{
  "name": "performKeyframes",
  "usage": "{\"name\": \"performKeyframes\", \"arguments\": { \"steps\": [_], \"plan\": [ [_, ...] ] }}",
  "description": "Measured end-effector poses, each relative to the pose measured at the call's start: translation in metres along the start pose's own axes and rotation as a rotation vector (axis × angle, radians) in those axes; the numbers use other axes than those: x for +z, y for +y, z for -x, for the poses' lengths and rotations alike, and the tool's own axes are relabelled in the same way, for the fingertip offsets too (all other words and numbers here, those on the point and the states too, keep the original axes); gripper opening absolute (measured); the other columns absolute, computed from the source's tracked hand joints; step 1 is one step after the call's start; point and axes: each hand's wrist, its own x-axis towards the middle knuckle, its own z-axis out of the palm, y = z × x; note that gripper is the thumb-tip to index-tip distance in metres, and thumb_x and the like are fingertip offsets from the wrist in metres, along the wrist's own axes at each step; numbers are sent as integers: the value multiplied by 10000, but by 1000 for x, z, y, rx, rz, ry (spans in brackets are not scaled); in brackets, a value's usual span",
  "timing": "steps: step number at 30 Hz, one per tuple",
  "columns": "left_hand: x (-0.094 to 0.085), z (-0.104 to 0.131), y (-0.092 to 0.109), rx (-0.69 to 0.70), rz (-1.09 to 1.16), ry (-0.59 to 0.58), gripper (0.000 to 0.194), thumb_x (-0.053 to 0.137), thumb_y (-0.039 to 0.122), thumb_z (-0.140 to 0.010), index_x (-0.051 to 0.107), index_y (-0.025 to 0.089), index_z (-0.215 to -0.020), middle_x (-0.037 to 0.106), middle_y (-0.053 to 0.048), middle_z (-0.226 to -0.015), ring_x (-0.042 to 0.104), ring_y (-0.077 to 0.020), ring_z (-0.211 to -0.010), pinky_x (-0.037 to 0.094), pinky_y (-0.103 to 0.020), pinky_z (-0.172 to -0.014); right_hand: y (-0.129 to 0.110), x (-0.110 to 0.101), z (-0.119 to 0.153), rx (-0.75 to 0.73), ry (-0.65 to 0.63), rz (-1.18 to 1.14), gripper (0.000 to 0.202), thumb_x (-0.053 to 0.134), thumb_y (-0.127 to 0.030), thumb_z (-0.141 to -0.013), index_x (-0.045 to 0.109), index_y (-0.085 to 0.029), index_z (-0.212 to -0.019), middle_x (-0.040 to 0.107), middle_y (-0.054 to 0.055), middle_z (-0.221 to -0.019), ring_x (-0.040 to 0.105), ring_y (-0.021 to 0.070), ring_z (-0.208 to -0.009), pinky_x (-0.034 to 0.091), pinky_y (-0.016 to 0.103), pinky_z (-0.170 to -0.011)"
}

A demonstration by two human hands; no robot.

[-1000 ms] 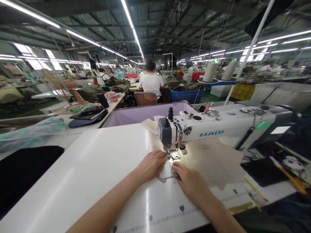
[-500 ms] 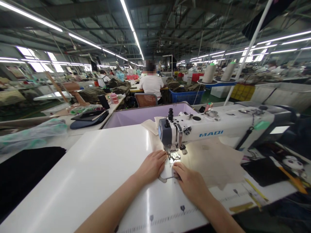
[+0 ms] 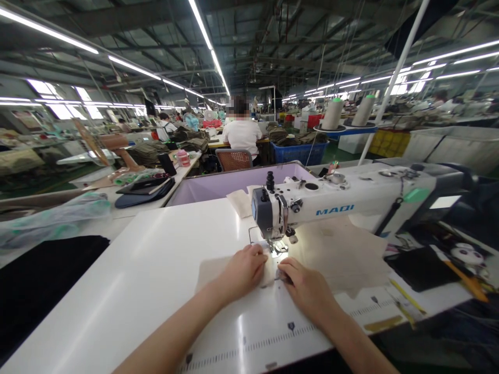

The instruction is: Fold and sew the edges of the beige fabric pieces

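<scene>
A white sewing machine (image 3: 335,208) stands on the white table, its lamp lit over the needle area. Just left of the presser foot (image 3: 279,248), my left hand (image 3: 245,267) has its fingers bent together on a pale beige fabric piece (image 3: 210,270), part of which lies flat under the wrist. My right hand (image 3: 304,283) is right of and in front of the foot, thumb and fingers pinched; what they hold is too small to name. Beige fabric (image 3: 339,254) spreads under the machine arm, and another beige piece (image 3: 239,202) lies behind the machine head.
A lilac-lined bin (image 3: 218,182) is behind the table. Black cloth (image 3: 50,275) lies at the left, a black item (image 3: 421,267) and yellow tape (image 3: 405,296) at the right. Thread cones (image 3: 332,114) stand behind. A person in white (image 3: 242,136) sits ahead, back turned.
A pale fabric piece now shows under my left hand and wrist, left of the needle. My left hand has shifted slightly toward me; my right hand is almost unmoved. The view has shifted slightly.
</scene>
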Motion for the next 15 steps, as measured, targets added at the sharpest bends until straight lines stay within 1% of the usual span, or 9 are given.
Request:
{"name": "performKeyframes", "arguments": {
  "steps": [1, 3, 6, 9, 11, 15],
  "plan": [
    [0, 3, 4, 15, 14, -3, 214, 478, 153, -956, 677, 204, -1016, 636, -81, -1054, 592, -243, -969, 519, -369, -843, 0, 0, 1, -8, 9, -23, 297, 562, -68, -907, 649, -212, -1151, 678, 35, -1204, 688, 223, -1003, 524, 283, -808],
    [4, 8, 9, 26, 37, 17, 271, 504, 131, -932, 650, 213, -1145, 621, -94, -1194, 571, -264, -1082, 506, -403, -914, -1, 1, 4, -34, 23, -62, 317, 564, -69, -907, 642, -216, -1177, 659, 41, -1258, 674, 227, -1059, 524, 294, -856],
    [11, 10, 10, 26, 66, 31, 365, 511, 117, -924, 598, 220, -1263, 588, -96, -1334, 538, -276, -1199, 473, -435, -990, -2, 2, 5, -52, 16, -73, 317, 561, -85, -923, 633, -222, -1201, 622, 44, -1342, 663, 231, -1098, 524, 314, -895],
    [14, 7, 4, 71, 73, 27, 396, 495, 128, -942, 565, 211, -1323, 606, -86, -1349, 543, -268, -1227, 452, -438, -1017, -5, 1, 4, -27, -21, -34, 250, 559, -107, -950, 650, -221, -1154, 650, 42, -1298, 681, 229, -1054, 536, 310, -854],
    [14, 5, -3, 102, 74, 45, 393, 475, 152, -964, 562, 212, -1342, 612, -85, -1358, 547, -263, -1238, 438, -441, -1035, -8, 0, 3, -20, -38, -3, 218, 571, -116, -956, 658, -216, -1129, 665, 40, -1266, 688, 229, -1034, 541, 307, -829],
    [10, 1, -15, 137, 92, 72, 366, 447, 199, -990, 596, 241, -1322, 607, -81, -1377, 552, -262, -1249, 436, -438, -1046, -11, 5, 1, -7, -22, 52, 206, 591, -116, -952, 654, -206, -1127, 653, 44, -1285, 697, 231, -1009, 548, 308, -802]
  ]
}}
